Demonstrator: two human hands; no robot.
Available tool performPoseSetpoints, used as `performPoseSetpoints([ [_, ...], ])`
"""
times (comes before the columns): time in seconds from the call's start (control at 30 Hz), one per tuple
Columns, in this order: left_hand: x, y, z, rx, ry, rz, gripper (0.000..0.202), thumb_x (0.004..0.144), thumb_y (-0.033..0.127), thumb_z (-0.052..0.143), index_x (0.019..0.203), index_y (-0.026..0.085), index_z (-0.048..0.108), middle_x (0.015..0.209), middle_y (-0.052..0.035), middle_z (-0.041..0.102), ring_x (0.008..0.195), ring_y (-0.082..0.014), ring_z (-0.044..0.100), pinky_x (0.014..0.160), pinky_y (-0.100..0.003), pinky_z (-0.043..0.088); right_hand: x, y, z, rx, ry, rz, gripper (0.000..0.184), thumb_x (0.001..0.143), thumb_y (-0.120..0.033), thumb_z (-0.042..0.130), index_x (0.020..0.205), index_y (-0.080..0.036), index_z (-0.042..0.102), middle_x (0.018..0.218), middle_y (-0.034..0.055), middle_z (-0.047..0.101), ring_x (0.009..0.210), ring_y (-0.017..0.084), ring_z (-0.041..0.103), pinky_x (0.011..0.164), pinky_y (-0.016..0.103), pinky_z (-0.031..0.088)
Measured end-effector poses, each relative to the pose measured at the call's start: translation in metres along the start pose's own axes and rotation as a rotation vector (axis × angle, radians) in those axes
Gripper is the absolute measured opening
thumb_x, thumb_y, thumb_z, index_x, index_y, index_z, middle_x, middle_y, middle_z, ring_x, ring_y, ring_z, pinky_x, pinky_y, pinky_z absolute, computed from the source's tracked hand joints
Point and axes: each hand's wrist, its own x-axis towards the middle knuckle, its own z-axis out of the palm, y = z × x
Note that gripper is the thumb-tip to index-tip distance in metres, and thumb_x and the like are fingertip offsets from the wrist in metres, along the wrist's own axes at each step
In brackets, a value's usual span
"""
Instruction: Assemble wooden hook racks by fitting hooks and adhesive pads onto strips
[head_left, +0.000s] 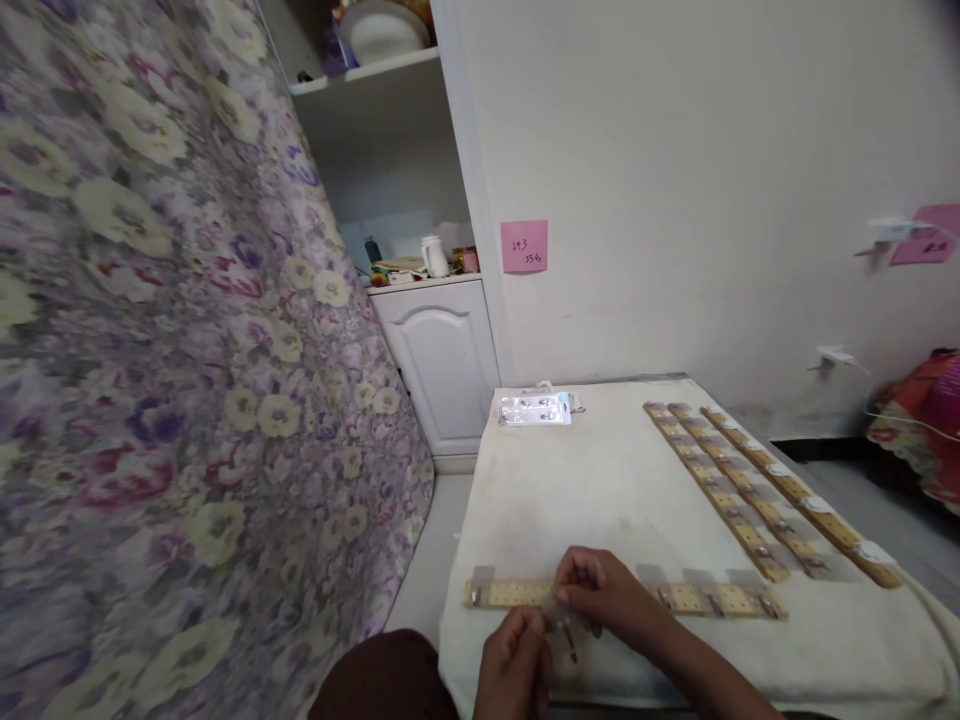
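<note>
A long tan perforated strip [517, 593] with small metal clips lies across the near edge of a white cloth-covered table [600, 490]. My right hand [600, 595] rests over the strip's middle, fingers pinched on a small clear packet [559, 622] with a thin metal piece. My left hand [517, 660] is just below it, fingers closed on the same small packet. Three more tan strips [750, 490] lie side by side at the table's right. A clear blister pack [535, 409] sits at the far left corner.
A floral curtain [172, 380] hangs along the left. A white cabinet [442, 360] with shelves and small jars stands behind. Pink notes [524, 246] are stuck on the wall. A red bundle [922, 420] lies at the far right. My knee [382, 680] is below.
</note>
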Motion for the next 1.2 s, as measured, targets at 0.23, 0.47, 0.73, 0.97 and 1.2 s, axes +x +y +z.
performPoseSetpoints([
  [0.23,0.012,-0.039,0.0,-0.262,-0.019,-0.1,0.051,0.055,0.063,0.068,0.075,0.018,0.054,0.048,0.0048,0.057,0.025,-0.0031,0.036,0.031,-0.019,0.013,0.02,0.012,0.0,0.025,0.036,0.035,0.014,0.071,-0.029,0.058,0.072,-0.018,0.049,0.046,-0.0085,0.05,0.036,0.008,0.047,0.039,0.02,0.038],
  [0.47,0.019,-0.043,-0.01,-0.353,0.094,-0.107,0.045,0.056,0.056,0.071,0.061,0.018,0.047,0.045,0.0055,0.055,0.026,-0.0023,0.037,0.031,-0.017,0.014,0.034,0.02,0.01,-0.255,0.09,-0.047,0.01,0.069,-0.018,0.054,0.078,-0.017,0.058,0.057,-0.0059,0.052,0.049,0.008,0.05,0.047,0.019,0.037],
  [0.73,0.03,-0.045,-0.012,-0.368,0.276,-0.133,0.04,0.059,0.051,0.068,0.059,0.018,0.046,0.044,0.0062,0.054,0.029,-0.0035,0.04,0.032,-0.016,0.018,0.061,0.01,0.014,-0.799,0.082,-0.035,0.012,0.067,-0.018,0.057,0.076,-0.019,0.064,0.07,0.0,0.065,0.065,0.012,0.054,0.059,0.021,0.035],
  [0.97,0.037,-0.051,-0.009,-0.353,0.371,-0.17,0.033,0.061,0.045,0.065,0.06,0.017,0.048,0.043,0.0049,0.056,0.029,-0.0047,0.043,0.031,-0.015,0.019,0.082,0.023,0.007,-0.834,-0.006,0.018,0.018,0.066,-0.015,0.054,0.077,-0.018,0.069,0.072,0.0024,0.069,0.064,0.012,0.056,0.056,0.021,0.034],
  [1.2,0.04,-0.051,-0.007,-0.362,0.404,-0.199,0.033,0.059,0.045,0.065,0.058,0.018,0.047,0.04,0.0046,0.055,0.026,-0.0053,0.041,0.029,-0.015,0.019,0.091,0.036,0.002,-0.824,-0.058,0.026,0.02,0.064,-0.012,0.054,0.076,-0.017,0.07,0.072,0.0026,0.069,0.062,0.012,0.056,0.055,0.02,0.035],
])
